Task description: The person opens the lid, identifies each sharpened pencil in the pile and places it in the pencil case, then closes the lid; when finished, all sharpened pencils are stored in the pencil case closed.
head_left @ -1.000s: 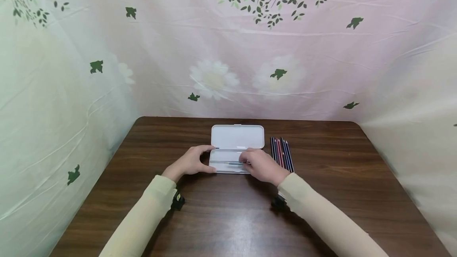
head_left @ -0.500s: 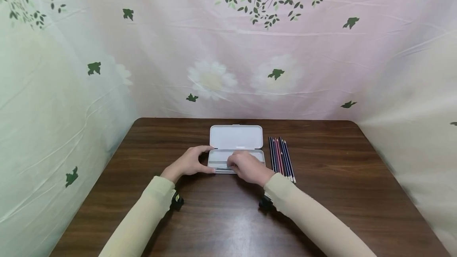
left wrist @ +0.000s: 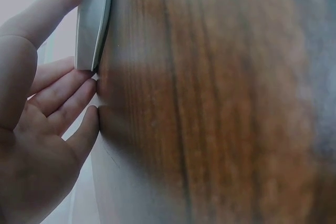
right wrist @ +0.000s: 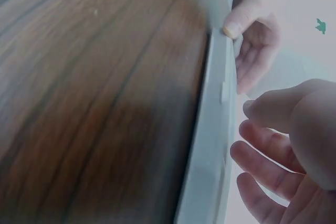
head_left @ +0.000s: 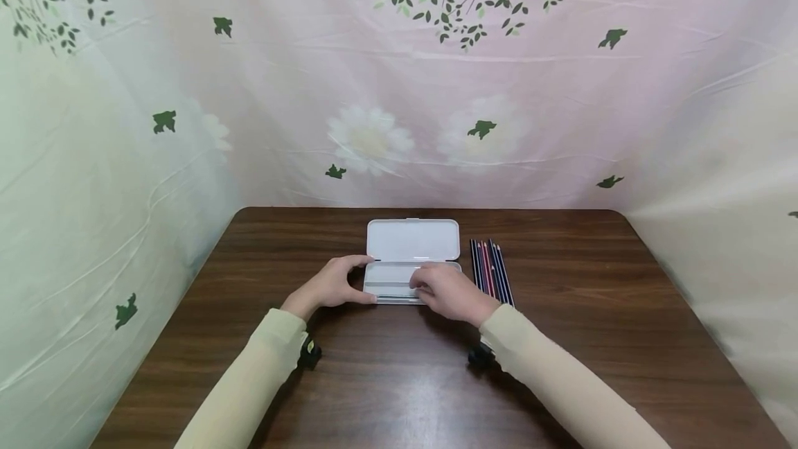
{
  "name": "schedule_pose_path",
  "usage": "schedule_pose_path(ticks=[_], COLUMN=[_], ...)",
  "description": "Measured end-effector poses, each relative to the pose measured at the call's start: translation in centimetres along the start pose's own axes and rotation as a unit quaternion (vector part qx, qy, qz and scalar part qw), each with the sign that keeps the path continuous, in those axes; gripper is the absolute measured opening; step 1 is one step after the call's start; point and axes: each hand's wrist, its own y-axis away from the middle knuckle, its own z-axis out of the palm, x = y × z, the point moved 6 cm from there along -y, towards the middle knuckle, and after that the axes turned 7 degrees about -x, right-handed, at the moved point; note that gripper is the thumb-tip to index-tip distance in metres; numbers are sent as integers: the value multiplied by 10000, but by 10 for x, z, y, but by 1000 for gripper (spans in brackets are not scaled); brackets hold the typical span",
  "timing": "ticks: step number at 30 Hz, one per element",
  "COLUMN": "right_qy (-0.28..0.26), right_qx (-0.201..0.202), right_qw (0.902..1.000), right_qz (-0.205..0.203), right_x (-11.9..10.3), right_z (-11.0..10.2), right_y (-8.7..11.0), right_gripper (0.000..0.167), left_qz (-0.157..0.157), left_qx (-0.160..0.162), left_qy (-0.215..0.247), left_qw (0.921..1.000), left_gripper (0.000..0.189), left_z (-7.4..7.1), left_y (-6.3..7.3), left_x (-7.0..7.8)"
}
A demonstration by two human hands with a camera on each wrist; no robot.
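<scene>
A white pencil case (head_left: 413, 240) lies with its hinged lid folded back on the dark wooden table. My left hand (head_left: 330, 284) holds its left end, thumb at the front corner and index finger at the back; the left wrist view shows the thumb over the edge of the case (left wrist: 90, 30). Over the right half of the tray hovers my right hand (head_left: 451, 291). In the right wrist view its fingers (right wrist: 268, 163) are loosely bent, with nothing seen between them. A thin pencil-like stick (head_left: 395, 297) appears along the tray's front compartment, partly hidden by the right hand.
Several colored pencils (head_left: 489, 269), dark and red, lie side by side just right of the case, partly behind the right forearm. A printed cloth (head_left: 399, 89) hangs behind and beside the table (head_left: 299, 393).
My right hand has gone left along the tray, then back a little to the right. The thin stick it held has been let go into the front compartment. The left hand stays put.
</scene>
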Motion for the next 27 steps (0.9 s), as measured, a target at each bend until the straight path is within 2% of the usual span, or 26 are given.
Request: schedule_pose_path(ticks=[4,10,16,21,27], right_qy=[-150,-98,-181,-277,-297], right_qx=[90,384,564,576,377], right_qw=[9996,9984,9945,9886,9829], right_qz=[211,399,864,1360,1780], right_x=[11,35,66,88,105], right_z=[-12,-29,-40,-47,-52], right_y=[15,38,67,92,112], right_gripper=[7,9,12,12,18], left_qz=[20,39,21,38,55], left_qx=[9,29,13,39,42], left_qy=[9,18,61,20,-4], left_qw=[10000,10000,10000,10000,10000], left_gripper=[88,88,88,88,88], left_z=[0,0,1,1,1], left_y=[0,0,0,0,-1], left_x=[1,1,0,0,0])
